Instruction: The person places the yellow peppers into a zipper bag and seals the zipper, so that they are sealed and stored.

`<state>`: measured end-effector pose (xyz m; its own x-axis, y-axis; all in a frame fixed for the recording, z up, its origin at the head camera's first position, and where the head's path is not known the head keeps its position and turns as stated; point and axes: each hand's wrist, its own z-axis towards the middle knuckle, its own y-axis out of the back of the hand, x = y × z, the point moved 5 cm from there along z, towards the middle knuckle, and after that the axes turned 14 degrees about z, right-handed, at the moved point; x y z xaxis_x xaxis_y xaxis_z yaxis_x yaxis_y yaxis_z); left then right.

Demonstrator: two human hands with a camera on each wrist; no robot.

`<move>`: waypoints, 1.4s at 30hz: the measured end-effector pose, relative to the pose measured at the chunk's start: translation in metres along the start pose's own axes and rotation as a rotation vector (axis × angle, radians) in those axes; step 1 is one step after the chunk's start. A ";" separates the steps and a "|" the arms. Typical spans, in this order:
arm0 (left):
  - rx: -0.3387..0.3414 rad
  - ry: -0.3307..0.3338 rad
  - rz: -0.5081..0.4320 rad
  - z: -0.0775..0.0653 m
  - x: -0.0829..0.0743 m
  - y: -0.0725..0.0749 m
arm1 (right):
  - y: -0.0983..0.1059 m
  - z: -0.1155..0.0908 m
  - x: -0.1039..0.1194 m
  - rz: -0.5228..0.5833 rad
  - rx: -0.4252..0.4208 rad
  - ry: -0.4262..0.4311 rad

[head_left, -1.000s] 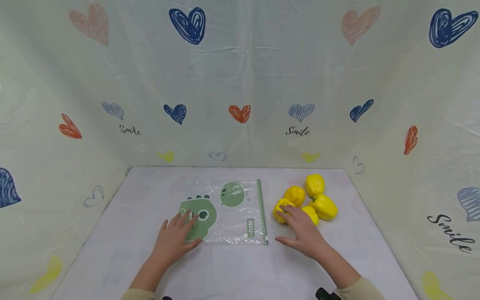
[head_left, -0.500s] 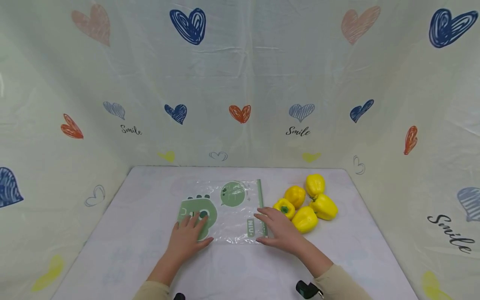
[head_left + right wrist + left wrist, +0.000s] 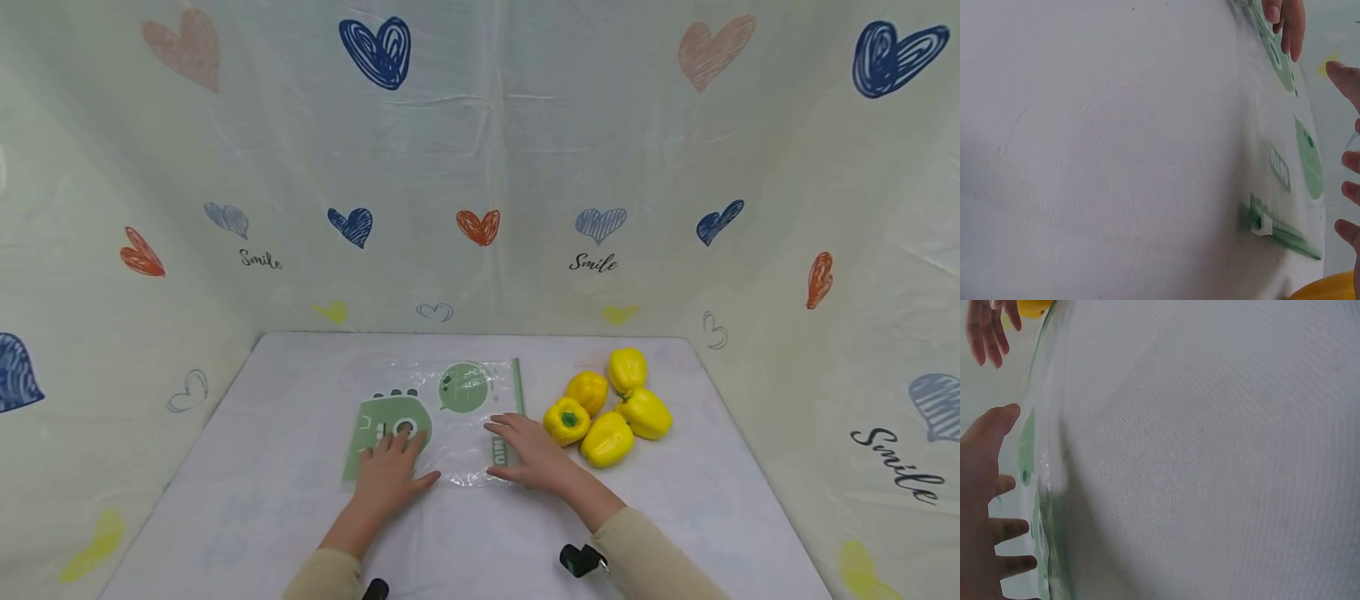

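Note:
A clear zip bag [image 3: 457, 450] with green dinosaur print lies flat on the table, its green slider edge [image 3: 1285, 237] toward the right. Over the bag's left part is my left hand [image 3: 390, 473], fingers spread above the dinosaur's face. My right hand [image 3: 531, 454] hovers over the bag's right end with fingers apart, covering part of the printed label and the slider edge. In the wrist views the fingertips of both hands stand above the plastic, and neither hand holds anything. Several yellow bell peppers [image 3: 607, 439] sit in a cluster just right of my right hand.
The table [image 3: 247, 467] has a white cloth cover. A pale curtain [image 3: 480, 167] printed with hearts rises behind it and along both sides. Black wrist camera mounts [image 3: 581, 560] show below my forearms.
My right hand has moved left from above the near peppers to above the bag's right end, uncovering those peppers. My left hand has shifted slightly right and nearer over the bag.

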<state>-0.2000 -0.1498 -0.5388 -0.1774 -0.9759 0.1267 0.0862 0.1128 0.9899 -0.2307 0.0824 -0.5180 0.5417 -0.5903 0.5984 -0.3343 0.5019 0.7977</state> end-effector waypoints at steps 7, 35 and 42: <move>0.015 0.010 -0.013 0.001 -0.004 -0.002 | -0.007 0.010 -0.005 -0.021 0.021 -0.043; 0.044 -0.230 -0.011 -0.001 0.033 -0.016 | -0.015 0.028 -0.018 0.014 0.062 -0.026; 0.064 -0.277 -0.026 -0.001 0.043 -0.018 | -0.017 0.029 -0.020 0.042 0.106 -0.052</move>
<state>-0.2085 -0.1943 -0.5510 -0.4405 -0.8916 0.1047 0.0177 0.1080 0.9940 -0.2580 0.0677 -0.5410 0.4851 -0.6036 0.6327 -0.4372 0.4592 0.7733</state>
